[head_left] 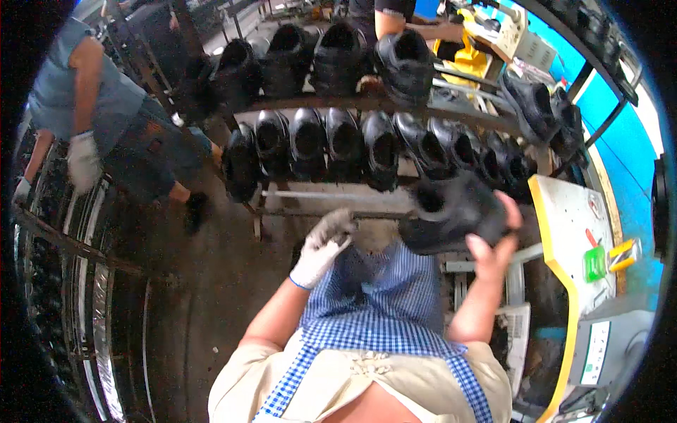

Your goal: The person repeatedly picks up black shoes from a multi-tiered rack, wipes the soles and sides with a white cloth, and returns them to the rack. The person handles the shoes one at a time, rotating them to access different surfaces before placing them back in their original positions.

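Observation:
A black shoe (451,215) is held up in front of me, its opening turned toward the left. My bare right hand (497,236) grips it at its right end, thumb below and fingers behind. To the left of the shoe is my left hand (328,243) in a white glove with dark, dirty fingertips; it is apart from the shoe. Its fingers look curled, and whether they hold anything is unclear. Just beyond both hands, a lower row of black shoes (307,141) stands on a rack, with bigger black shoes (338,60) on the shelf above.
A white table with a yellow edge (564,211) stands at my right, bearing a green item (594,264) and a yellow item (623,255). On the left a person (106,113) with a gloved hand is beside metal racks (99,317). Another person's arm (423,29) shows behind the shelf.

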Available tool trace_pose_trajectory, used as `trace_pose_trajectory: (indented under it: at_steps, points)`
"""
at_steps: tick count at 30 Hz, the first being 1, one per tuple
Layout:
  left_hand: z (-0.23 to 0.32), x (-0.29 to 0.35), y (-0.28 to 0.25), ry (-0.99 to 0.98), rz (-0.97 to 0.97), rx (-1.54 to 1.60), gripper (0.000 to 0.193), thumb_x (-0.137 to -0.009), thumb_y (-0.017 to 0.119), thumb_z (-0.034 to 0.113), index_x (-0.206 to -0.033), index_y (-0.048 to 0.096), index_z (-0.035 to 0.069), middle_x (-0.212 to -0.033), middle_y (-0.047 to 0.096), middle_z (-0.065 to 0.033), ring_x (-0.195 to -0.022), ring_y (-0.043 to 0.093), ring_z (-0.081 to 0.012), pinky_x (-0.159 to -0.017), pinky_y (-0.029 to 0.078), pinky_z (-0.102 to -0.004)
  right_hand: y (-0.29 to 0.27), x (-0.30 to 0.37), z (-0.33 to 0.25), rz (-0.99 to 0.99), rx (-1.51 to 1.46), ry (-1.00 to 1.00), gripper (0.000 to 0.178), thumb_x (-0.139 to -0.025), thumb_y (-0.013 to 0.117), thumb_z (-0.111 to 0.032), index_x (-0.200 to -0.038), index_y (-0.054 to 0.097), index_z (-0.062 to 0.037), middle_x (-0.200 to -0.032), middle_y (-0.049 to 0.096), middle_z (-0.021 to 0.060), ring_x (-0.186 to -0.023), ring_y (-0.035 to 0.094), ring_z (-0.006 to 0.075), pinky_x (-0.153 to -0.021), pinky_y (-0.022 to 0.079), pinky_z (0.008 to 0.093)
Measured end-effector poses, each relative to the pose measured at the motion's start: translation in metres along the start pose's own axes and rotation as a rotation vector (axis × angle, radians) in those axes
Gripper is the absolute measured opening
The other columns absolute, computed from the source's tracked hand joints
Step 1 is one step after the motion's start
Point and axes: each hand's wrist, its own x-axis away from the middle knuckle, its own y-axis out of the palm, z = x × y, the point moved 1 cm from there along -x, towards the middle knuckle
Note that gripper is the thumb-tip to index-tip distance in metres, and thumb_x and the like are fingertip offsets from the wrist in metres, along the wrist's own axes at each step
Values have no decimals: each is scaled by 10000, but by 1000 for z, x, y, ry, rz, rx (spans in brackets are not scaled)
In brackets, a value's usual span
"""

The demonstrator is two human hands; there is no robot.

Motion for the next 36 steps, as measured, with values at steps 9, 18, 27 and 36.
trace_pose_trajectory:
  at_steps: [9, 18, 27, 36]
  points:
    - [59, -7, 32, -256, 11, -166, 346, -919, 574, 82, -1251, 559, -15, -1222, 598, -93, -1151, 548, -164, -985, 450, -306, 98, 33, 15, -572, -62, 89, 855, -602, 863, -282, -1333, 465, -84, -1235, 567, 156, -1120, 587, 299, -960, 460, 393]
    - [56, 3, 31, -64, -110, -86, 299, -910, 606, 97, -1188, 600, -13, -1117, 644, -59, -1013, 585, -132, -906, 494, -286, 98, 26, 3, -676, 57, -59, 841, -667, 850, -371, -1354, 472, -65, -1318, 529, 179, -1215, 536, 344, -1001, 442, 405]
    - [50, 1, 30, 270, -413, -551, 298, -917, 584, 209, -1136, 602, 9, -1014, 629, -174, -911, 605, -295, -825, 477, -371, 103, 30, -9, -863, 237, -10, 966, -525, 906, -224, -1366, 445, -107, -1339, 503, 157, -1147, 571, 371, -942, 492, 435]
    - [86, 17, 2, 567, 137, -844, 421, -800, 672, 111, -1205, 584, 36, -1107, 627, -164, -1042, 600, -339, -920, 476, -408, 92, 56, 54, -408, -408, 616, 744, -649, 735, -54, -1328, 436, 6, -1216, 568, 94, -1121, 559, 226, -1007, 427, 367]
